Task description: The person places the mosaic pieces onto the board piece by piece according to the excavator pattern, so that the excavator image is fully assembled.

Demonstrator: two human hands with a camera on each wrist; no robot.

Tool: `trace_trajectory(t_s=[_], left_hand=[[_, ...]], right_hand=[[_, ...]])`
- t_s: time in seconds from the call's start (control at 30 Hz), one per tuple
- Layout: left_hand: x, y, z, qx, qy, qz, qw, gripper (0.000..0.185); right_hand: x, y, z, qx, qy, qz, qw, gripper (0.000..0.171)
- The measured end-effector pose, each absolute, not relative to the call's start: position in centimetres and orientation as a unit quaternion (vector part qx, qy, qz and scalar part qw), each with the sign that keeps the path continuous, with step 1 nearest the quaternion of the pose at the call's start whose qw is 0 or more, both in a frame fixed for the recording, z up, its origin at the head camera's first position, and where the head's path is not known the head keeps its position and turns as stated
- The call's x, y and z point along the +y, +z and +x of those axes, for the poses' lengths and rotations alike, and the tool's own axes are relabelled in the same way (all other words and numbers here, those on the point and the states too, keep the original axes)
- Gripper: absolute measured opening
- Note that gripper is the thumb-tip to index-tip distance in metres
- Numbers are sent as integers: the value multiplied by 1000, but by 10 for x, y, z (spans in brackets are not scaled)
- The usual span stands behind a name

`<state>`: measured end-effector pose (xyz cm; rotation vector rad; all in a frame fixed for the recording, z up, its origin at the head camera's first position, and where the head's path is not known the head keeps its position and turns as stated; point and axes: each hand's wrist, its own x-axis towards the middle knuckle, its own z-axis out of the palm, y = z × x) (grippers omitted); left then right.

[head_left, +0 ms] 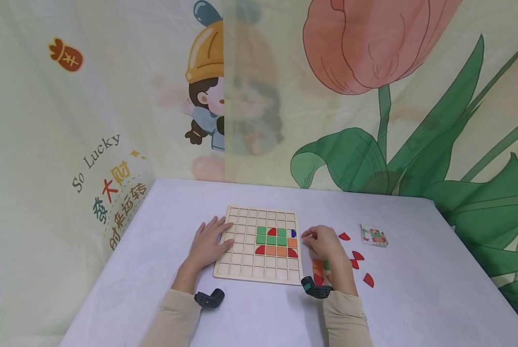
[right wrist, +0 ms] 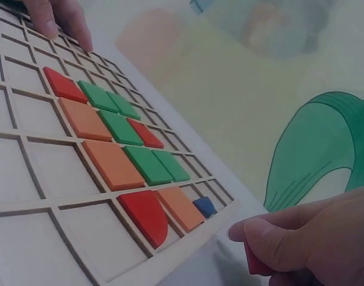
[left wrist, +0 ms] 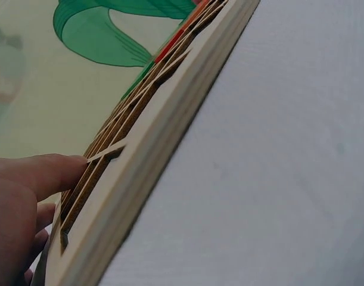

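Note:
A wooden grid board (head_left: 237, 271) lies on the table, with green, orange, red and blue pieces set in some of its squares. My left hand (head_left: 208, 243) rests at the board's left edge, thumb and fingers spread; one fingertip touches the grid in the left wrist view. Just off the right edge, my right hand (head_left: 324, 243) pinches a small red piece (right wrist: 254, 260) between thumb and forefinger. Its full shape is hidden by the fingers. Nearest to it on the board are a small blue piece (right wrist: 205, 207) and an orange square (right wrist: 179, 208).
Right of the right hand lie several loose red quarter-round pieces (head_left: 369, 280). Orange and red pieces (head_left: 317, 271) and a green one (head_left: 326, 265) sit partly under the right forearm. A small patterned card (head_left: 374, 235) lies farther back. A printed curtain (head_left: 263, 96) hangs behind the table.

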<state>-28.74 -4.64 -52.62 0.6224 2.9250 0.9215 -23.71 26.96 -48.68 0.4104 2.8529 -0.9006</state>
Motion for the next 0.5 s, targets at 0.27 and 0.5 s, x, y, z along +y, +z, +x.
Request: trace_trajectory(t_s=[0.27, 0.5], left_hand=[[-45, -525, -287, 934, 298, 197, 0, 55], [-45, -524, -288, 935, 293, 198, 4, 55]], right_hand=[[274, -474, -233, 930, -337, 99, 106, 16], [269, -463, -228, 933, -330, 86, 115, 9]])
